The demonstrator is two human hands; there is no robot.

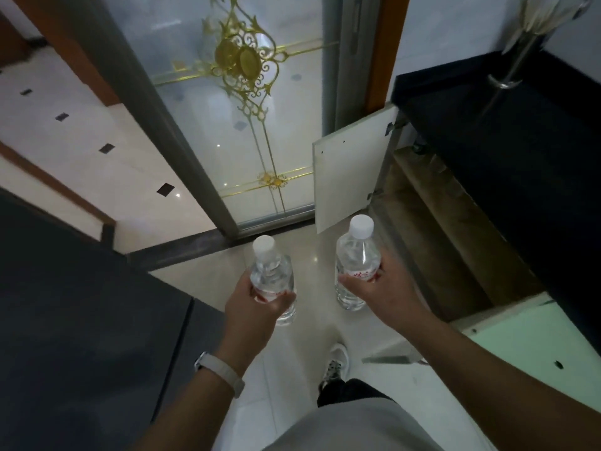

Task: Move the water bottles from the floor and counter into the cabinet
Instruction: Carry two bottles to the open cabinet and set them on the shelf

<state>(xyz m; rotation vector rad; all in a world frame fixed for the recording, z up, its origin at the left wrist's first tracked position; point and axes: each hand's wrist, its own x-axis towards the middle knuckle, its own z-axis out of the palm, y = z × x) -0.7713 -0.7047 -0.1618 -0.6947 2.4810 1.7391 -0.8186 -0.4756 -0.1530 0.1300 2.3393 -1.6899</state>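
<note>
Bottles upright — fingers (286, 296) of left hand (252, 304) grip one bottle (272, 281), right hand (379, 289) another (356, 258).

2 water bottles (272, 281) (357, 265), with 2 white caps (264, 245) (361, 225); 2 hands (257, 304) (374, 288), each holding 1 bottle; 1 wristband (221, 369); 1 shoe (336, 362); 1 cabinet (439, 222) with 2 open doors (351, 170) (527, 336); 1 dark counter (504, 131); 1 stemmed glass (505, 81); 1 frosted glass door (201, 125) with gold scrollwork.

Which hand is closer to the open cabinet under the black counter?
Right. The right hand, holding a bottle, is just beside the cabinet opening; the left hand is farther out over the floor.
</note>
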